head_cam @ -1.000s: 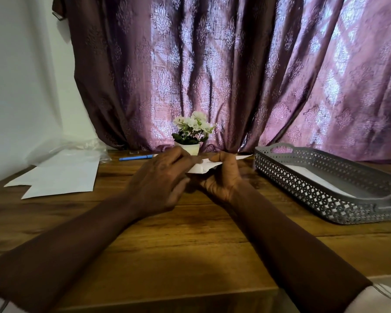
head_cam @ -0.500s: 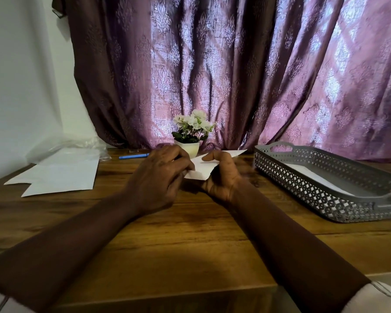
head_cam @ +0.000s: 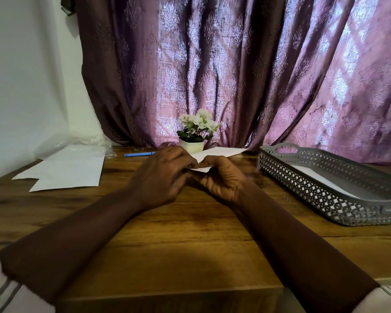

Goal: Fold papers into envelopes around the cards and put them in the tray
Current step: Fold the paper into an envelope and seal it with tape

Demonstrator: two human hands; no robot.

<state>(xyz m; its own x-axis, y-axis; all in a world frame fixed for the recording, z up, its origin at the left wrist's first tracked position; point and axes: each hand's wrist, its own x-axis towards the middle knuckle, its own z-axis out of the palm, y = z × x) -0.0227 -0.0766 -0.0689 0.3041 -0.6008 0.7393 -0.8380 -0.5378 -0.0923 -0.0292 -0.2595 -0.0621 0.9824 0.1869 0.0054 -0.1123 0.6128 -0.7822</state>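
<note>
- White paper [head_cam: 217,152] stays clamped in left grip [head_cam: 165,175] and right grip [head_cam: 222,180].
- Their fingertips [head_cam: 195,164], apart before, now touch at its 6 o'clock edge.

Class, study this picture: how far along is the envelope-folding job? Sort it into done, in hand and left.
Done: one white piece lies in the grey tray, seemingly a finished envelope. In hand: the left hand and right hand pinch a paper, partly folded, at the middle of the table; no card shows. Left: loose sheets lie on the table's left side, so more folding and traying are likely.
</note>
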